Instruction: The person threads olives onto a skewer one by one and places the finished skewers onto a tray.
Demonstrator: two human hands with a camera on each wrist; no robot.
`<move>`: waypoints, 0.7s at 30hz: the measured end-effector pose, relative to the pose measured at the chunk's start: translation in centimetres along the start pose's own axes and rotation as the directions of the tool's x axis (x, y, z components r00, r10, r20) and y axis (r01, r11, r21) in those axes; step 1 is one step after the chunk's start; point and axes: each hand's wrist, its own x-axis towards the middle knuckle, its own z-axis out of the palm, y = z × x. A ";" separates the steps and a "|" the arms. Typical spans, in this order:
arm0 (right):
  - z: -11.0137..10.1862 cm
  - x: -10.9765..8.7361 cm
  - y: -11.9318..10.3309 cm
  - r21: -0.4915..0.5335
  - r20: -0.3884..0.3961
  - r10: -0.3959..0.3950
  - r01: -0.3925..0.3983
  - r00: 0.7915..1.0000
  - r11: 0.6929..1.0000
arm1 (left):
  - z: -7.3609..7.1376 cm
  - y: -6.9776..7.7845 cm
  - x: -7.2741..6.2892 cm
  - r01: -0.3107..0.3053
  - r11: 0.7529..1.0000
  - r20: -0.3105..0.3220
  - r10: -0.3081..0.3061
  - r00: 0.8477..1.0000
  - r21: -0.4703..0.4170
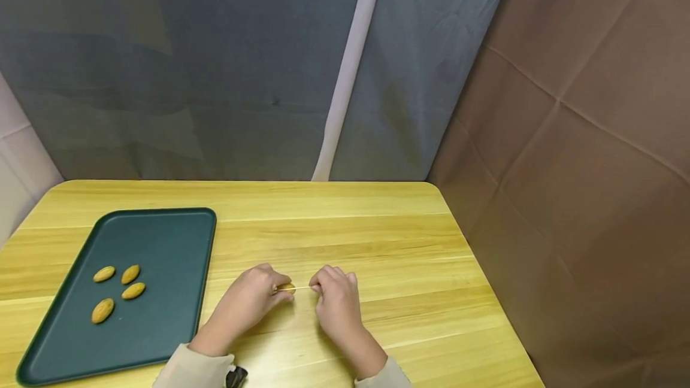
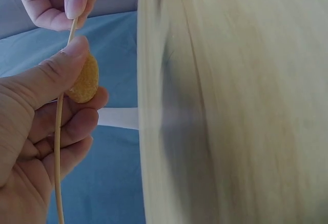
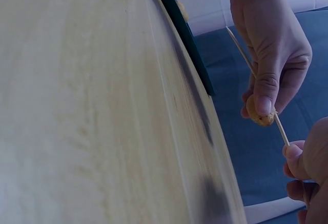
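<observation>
Best to hold yellow-brown, oval, almond-shaped nut (image 2: 88, 83) steady, pinched between thumb and fingers of left hand (image 1: 250, 298). Probably wise to guide thin, pale wooden stick (image 2: 57, 167) straight along its length, without bending; pinched near nut by right hand (image 1: 338, 301). Cannot tell whether piercing nut or only alongside. Pose: angled toward each other above yellow wood-grain desk (image 1: 420, 244), right of dark green rectangular tray (image 1: 162, 232).

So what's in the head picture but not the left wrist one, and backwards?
Only head: the dark green rectangular tray, four brown oval nuts on it, brown creased cloth.
Only left wrist: the part of a thin pale stick crossing the palm of the left hand.
Both: another brown oval nut, stick between the hands, left hand, right hand, wood-grain table.
</observation>
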 end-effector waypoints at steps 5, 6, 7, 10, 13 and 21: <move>0.1 0.0 0.0 -0.007 0.010 0.002 -0.002 1.000 1.000 | 0.2 0.0 0.0 0.001 1.000 0.006 -0.001 1.000 0.000; 0.1 0.0 0.0 -0.005 0.015 0.005 -0.005 1.000 1.000 | 0.3 0.0 0.0 0.006 1.000 0.007 -0.006 1.000 0.007; 0.1 -0.1 0.0 0.000 0.024 0.011 -0.011 1.000 1.000 | 0.3 0.0 0.0 0.014 1.000 0.012 -0.014 1.000 0.008; -0.1 -0.3 0.3 0.015 0.061 0.035 -0.036 0.997 0.999 | 0.1 -0.1 -0.2 0.036 0.999 0.032 -0.035 0.999 -0.025; -0.5 -0.4 0.8 0.029 0.084 0.061 -0.064 0.995 0.998 | -1.2 -0.5 -0.6 0.037 0.999 0.029 -0.036 0.999 -0.036; -1.2 -0.3 2.6 0.026 0.047 0.118 -0.119 0.992 0.993 | -9.8 -6.4 -4.1 0.249 0.967 -0.005 -0.249 0.969 0.059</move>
